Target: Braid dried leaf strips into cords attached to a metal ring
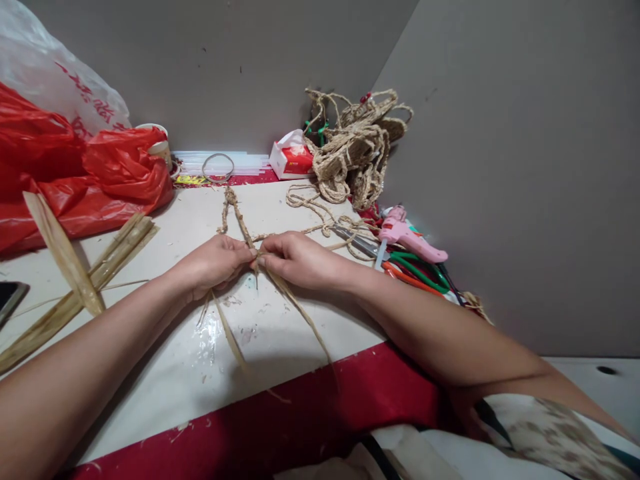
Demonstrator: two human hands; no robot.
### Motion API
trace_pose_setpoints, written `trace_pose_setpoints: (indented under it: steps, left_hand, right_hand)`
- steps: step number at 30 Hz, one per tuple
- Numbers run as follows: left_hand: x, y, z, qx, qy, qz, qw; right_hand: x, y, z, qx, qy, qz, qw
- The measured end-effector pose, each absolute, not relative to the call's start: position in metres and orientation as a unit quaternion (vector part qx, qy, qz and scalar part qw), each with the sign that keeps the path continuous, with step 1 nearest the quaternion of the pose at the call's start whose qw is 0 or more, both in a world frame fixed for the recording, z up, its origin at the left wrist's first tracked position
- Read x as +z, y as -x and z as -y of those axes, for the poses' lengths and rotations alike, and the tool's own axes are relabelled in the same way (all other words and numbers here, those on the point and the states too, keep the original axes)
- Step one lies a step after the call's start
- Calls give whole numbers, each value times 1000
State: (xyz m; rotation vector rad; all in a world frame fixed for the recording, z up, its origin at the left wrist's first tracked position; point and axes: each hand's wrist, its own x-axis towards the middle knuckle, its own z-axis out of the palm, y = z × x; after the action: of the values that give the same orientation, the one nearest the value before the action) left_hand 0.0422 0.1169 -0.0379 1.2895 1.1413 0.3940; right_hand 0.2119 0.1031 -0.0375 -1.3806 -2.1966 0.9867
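Note:
A braided straw cord (pixel 242 219) runs down the white board and ends between my two hands. My left hand (pixel 220 262) pinches the cord's lower end from the left, thumb and index finger pressed together. From the other side my right hand (pixel 293 259) pinches the same spot, its fingertips almost touching the left ones. Below the right hand a long loose strand (pixel 300 308) trails toward the board's front edge. Another flat strand (pixel 227 330) hangs under the left hand. The exact crossing of the strands is hidden by my fingers.
Dried leaf strips (pixel 75 287) and a red plastic bag (pixel 90 180) lie left. Behind are glue sticks (pixel 250 164) and a tissue pack (pixel 293 160). Coiled braided rope (pixel 353 150), a pink glue gun (pixel 410 237) and green-handled scissors (pixel 417 267) sit right, near the grey wall.

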Motion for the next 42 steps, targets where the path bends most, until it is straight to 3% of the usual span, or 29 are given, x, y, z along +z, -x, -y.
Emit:
trace_pose_setpoints:
  steps: [5, 17, 26, 34, 42]
  left_hand:
    - [-37, -41, -119, 164, -550, -490, 656]
    - [-40, -45, -116, 205, -565, -495, 627]
    - [-42, -40, -117, 162, -577, -473, 646]
    - [-44, -45, -115, 195, -584, -490, 617]
    - [-46, -47, -110, 233, -608, -490, 580]
  right_hand:
    - [-33, -210, -100, 269, 484, 816, 162]
    - [-31, -212, -102, 319, 490, 796, 160]
    - [-34, -212, -102, 280, 472, 821, 159]
    - [-26, -216, -102, 241, 490, 830, 111]
    - [-15, -214, -96, 370, 484, 785, 112]
